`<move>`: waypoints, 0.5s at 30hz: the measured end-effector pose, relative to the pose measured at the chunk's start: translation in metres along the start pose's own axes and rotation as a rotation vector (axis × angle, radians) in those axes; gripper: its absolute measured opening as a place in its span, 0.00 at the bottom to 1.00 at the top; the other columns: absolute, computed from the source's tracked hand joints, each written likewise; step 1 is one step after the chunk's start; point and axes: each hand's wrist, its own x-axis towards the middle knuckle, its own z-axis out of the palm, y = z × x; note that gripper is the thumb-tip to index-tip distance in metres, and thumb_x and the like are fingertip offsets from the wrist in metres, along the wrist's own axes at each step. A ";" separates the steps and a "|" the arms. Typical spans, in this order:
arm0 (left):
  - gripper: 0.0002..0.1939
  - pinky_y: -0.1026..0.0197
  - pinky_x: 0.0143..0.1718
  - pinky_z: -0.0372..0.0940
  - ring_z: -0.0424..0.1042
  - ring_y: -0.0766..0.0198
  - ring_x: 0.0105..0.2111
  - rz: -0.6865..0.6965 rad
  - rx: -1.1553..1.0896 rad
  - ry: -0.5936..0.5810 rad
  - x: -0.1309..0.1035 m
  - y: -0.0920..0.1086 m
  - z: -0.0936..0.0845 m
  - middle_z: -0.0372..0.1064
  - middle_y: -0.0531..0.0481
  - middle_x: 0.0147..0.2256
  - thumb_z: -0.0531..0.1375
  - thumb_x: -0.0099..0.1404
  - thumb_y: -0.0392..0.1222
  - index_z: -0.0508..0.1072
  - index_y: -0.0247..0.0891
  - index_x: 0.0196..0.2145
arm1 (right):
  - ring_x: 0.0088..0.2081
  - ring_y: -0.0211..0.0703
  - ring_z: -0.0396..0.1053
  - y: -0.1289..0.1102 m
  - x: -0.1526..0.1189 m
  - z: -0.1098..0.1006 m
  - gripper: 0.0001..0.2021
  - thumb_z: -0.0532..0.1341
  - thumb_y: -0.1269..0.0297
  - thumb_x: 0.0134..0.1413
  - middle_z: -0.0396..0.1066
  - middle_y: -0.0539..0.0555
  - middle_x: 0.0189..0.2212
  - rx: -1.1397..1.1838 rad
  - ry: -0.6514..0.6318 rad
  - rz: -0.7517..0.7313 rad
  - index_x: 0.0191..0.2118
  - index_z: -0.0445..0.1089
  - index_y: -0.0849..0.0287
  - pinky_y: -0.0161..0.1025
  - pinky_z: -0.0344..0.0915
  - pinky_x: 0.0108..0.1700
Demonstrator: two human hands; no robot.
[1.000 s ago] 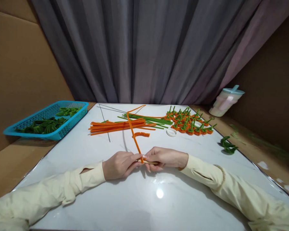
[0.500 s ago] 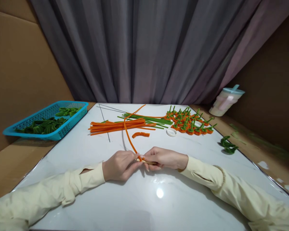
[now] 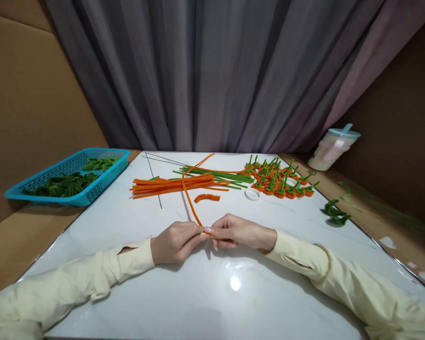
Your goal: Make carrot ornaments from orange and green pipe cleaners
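Pinching the near end of a fuzzy orange strip [image 3: 188,202], the left hand [image 3: 177,242] and the right hand [image 3: 246,231] meet over the near half of the white table [image 3: 205,297]. Thumb and forefinger of each are clamped on that end, the fingertips of the two hands almost touching; exactly how the strip is wound or bent between them is covered by the fingers. A pale sliver shows at the left fingertips, too small to make out. The undersides of both hands are hidden, and the cream sleeves [image 3: 301,252] run out of view at the lower corners.

From the grip the strip rises away, kinks, and passes in front of a bundle of orange stems [image 3: 163,185], which partly covers a thin dark rod [image 3: 149,165]. Green stems [image 3: 233,178] lie behind, partly hidden by the bundle. A short ridged orange piece [image 3: 208,197] rests between bundle and hands. Farther right, a white ring [image 3: 252,194] sits beside crowded orange pieces with green stalks [image 3: 281,190], overlapping too much to count. At left, a blue basket [image 3: 108,181] holds green leaf-like pieces [image 3: 65,185], heaped so that single shapes blur together.
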 end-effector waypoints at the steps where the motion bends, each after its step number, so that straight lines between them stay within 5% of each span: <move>1: 0.09 0.64 0.26 0.64 0.68 0.65 0.24 -0.004 -0.008 0.001 0.000 0.000 0.000 0.70 0.45 0.25 0.49 0.65 0.31 0.67 0.31 0.41 | 0.13 0.26 0.43 0.000 0.000 0.000 0.23 0.55 0.47 0.54 0.50 0.41 0.09 0.000 0.003 -0.005 0.25 0.66 0.65 0.32 0.39 0.17; 15: 0.09 0.65 0.25 0.64 0.68 0.65 0.24 0.029 0.024 -0.012 0.001 0.002 -0.001 0.69 0.46 0.26 0.46 0.66 0.32 0.64 0.32 0.39 | 0.14 0.25 0.45 -0.001 -0.001 -0.001 0.22 0.58 0.47 0.50 0.55 0.42 0.12 0.059 -0.046 -0.013 0.28 0.67 0.67 0.30 0.39 0.15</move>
